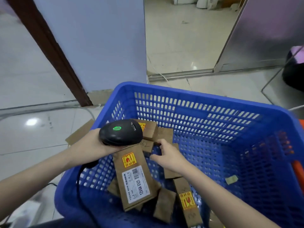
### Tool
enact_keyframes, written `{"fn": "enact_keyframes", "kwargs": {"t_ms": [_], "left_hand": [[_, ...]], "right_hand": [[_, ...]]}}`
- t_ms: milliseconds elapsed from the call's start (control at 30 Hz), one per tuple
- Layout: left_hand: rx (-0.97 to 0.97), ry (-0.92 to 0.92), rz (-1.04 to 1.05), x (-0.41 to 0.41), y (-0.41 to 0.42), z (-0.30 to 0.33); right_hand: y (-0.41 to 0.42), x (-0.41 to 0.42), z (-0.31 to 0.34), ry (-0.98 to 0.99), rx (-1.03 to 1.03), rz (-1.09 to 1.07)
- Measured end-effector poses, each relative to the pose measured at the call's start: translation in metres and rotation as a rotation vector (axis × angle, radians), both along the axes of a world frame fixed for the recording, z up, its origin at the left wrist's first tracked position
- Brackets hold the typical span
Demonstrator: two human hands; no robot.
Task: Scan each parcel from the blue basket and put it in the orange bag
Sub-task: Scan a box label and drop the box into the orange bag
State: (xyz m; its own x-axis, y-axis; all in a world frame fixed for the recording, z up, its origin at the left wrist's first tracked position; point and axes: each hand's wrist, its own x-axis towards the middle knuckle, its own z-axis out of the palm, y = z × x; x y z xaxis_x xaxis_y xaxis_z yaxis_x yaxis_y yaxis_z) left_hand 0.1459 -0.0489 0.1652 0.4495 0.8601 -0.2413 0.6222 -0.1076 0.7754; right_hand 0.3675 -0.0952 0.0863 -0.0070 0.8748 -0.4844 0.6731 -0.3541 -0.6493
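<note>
Left hand [92,145] is gripping the black scanner [120,132] over the blue basket [205,102], while the right hand [167,155], nearer the parcels, is curling onto a small brown parcel [148,146] just beyond its fingertips; the labelled parcel [134,180] is lying lengthways between both wrists.

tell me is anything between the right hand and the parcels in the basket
Nothing visible. The right hand is already down inside the blue basket, its fingers at a brown parcel. The left hand holds the scanner off to the side.
</note>
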Motion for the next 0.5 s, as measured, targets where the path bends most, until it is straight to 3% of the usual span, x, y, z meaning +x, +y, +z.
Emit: {"fn": "enact_keyframes", "kwargs": {"t_ms": [267,500], "left_hand": [[-0.088,0.006,-0.015,0.000,0.006,-0.019],[-0.076,0.026,0.000,0.001,0.016,-0.017]], "right_hand": [[-0.001,-0.033,-0.074,0.027,-0.288,0.030],[0.001,-0.045,-0.097,0.157,-0.280,-0.099]]}}
